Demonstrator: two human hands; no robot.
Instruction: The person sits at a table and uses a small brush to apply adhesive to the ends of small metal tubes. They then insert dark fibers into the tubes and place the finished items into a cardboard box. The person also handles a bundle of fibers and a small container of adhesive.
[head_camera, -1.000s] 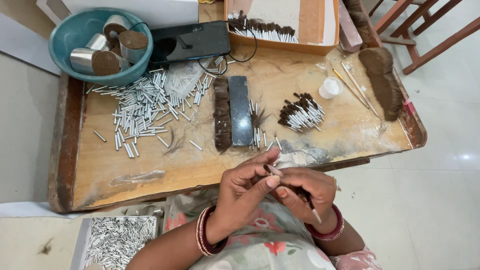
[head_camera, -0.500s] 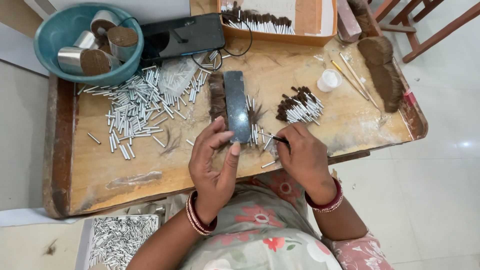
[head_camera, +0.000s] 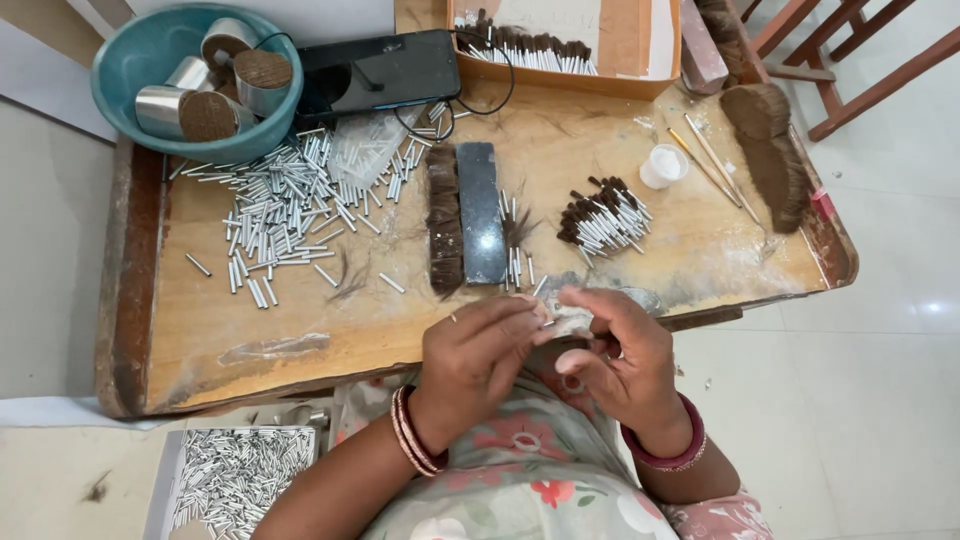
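My left hand and my right hand meet at the near edge of the wooden table, fingertips pinched together on a small silver tube. Both wrists wear bangles. Just beyond my fingers lie a dark flat block and a strip of dark brown hair, with a few tubes beside them. A loose heap of silver metal tubes spreads over the table's left half. A pile of finished tubes with dark hair tips lies to the right.
A teal bowl with metal cups of hair stands far left, next to a black phone with a cable. A cardboard box of finished tips is at the back. A small white cap, thin sticks, a hair bundle lie right. A tray of tubes sits on the floor.
Both hands drew back from the dark block toward my body at the table's near edge and closed together on a small tube.
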